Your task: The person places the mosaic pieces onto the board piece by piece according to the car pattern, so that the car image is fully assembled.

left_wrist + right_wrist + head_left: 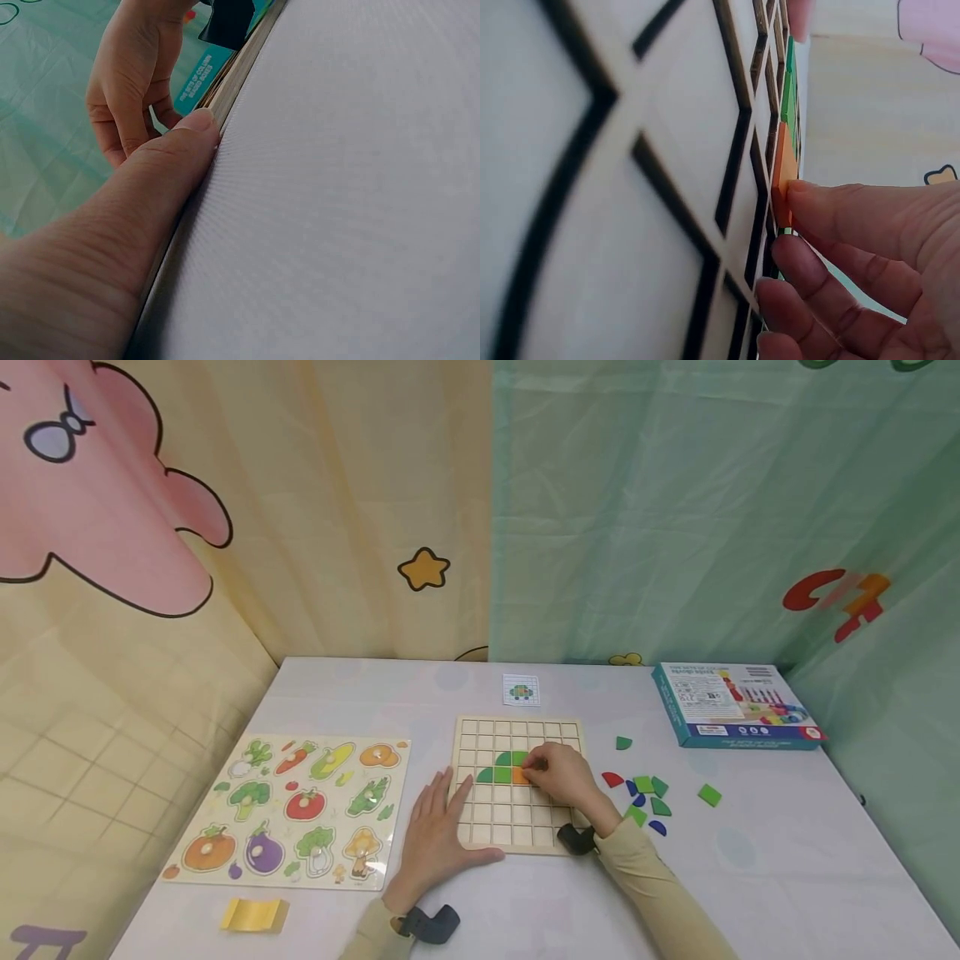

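Two hands work at the wooden grid board [517,727], the landmark here. The right hand [564,779] reaches over the board's middle, its curled fingertips [799,191] pinching an orange tile [521,775] that sits in a cell just beside the green pieces [498,767] already laid there. The left hand [438,831] lies flat at the board's left edge, fingers straight and slightly spread, thumb against the near edge. Loose coloured pieces [647,797] lie right of the board, a vegetable puzzle [292,808] left.
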The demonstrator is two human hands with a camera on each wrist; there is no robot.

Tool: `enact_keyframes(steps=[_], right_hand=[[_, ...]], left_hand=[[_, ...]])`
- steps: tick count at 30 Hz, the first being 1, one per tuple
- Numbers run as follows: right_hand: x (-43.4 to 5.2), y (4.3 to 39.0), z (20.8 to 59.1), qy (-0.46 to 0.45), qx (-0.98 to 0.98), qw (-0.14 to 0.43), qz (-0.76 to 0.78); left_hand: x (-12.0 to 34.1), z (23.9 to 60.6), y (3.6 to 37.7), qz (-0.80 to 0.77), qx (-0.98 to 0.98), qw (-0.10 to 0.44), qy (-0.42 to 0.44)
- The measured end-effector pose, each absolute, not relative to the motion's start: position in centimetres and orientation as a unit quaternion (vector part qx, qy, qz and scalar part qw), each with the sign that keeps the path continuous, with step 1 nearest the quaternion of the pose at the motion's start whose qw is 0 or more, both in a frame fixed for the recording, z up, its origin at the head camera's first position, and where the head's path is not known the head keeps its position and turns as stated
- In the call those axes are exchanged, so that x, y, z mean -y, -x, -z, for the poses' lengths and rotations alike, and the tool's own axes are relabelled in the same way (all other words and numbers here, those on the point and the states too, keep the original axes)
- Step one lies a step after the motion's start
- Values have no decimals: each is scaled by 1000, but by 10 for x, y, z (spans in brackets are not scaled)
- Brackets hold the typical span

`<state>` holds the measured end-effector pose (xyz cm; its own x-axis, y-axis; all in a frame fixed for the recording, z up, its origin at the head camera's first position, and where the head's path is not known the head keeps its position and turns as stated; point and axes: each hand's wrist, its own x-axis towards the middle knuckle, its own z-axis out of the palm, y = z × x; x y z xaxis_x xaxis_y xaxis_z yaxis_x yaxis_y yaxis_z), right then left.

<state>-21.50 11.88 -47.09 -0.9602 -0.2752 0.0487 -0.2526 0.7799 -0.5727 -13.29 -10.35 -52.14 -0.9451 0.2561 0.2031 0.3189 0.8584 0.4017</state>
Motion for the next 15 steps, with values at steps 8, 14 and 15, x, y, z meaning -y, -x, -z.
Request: enact_keyframes(steps=[8, 14, 15], right_hand=[[-120, 213, 471, 140, -940, 17, 311], [-121, 211, 471, 138, -937, 18, 319], [-121, 211, 471, 138, -936, 21, 322]], left_hand=[[104, 522, 133, 218, 962, 68, 148], [103, 523, 133, 216, 963, 69, 148], [103, 523, 133, 216, 963, 69, 148]])
